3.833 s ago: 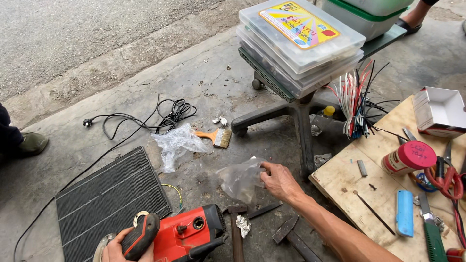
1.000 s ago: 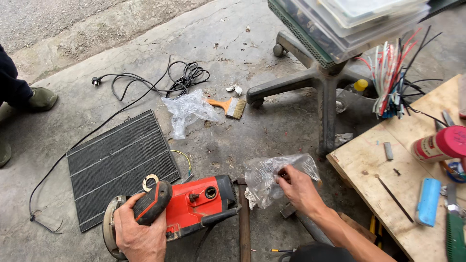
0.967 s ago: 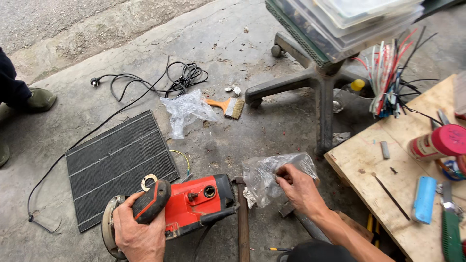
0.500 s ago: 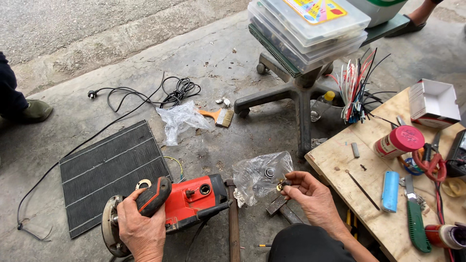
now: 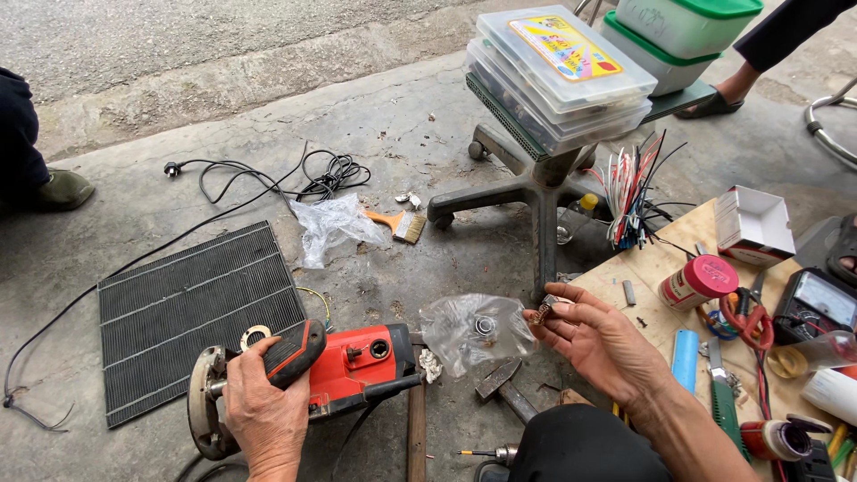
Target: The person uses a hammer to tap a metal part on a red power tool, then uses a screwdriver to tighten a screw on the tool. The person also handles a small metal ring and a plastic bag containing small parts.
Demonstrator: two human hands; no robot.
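Observation:
My left hand [image 5: 261,406] grips the black handle of a red angle grinder [image 5: 357,375] lying on the concrete, its round guard [image 5: 203,411] pointing left. My right hand [image 5: 598,344] is raised palm up and pinches the mouth of a clear plastic bag [image 5: 469,328] together with a small rusty screw-like part [image 5: 542,311] at the fingertips. A metal nut or washer shows inside the bag. A hammer [image 5: 502,386] lies on the ground just under the bag.
A black ribbed panel [image 5: 187,312] lies to the left, with a power cord [image 5: 268,178], another plastic bag [image 5: 332,228] and a brush [image 5: 399,223] beyond. A chair base [image 5: 527,192] carries stacked plastic boxes [image 5: 562,76]. A wooden board [image 5: 652,268] on the right holds tools, wires and a meter. Other people's feet are at the edges.
My right hand lifted the clear bag off the ground and turned palm up, now holding a small part at its fingertips. My left hand stayed on the grinder.

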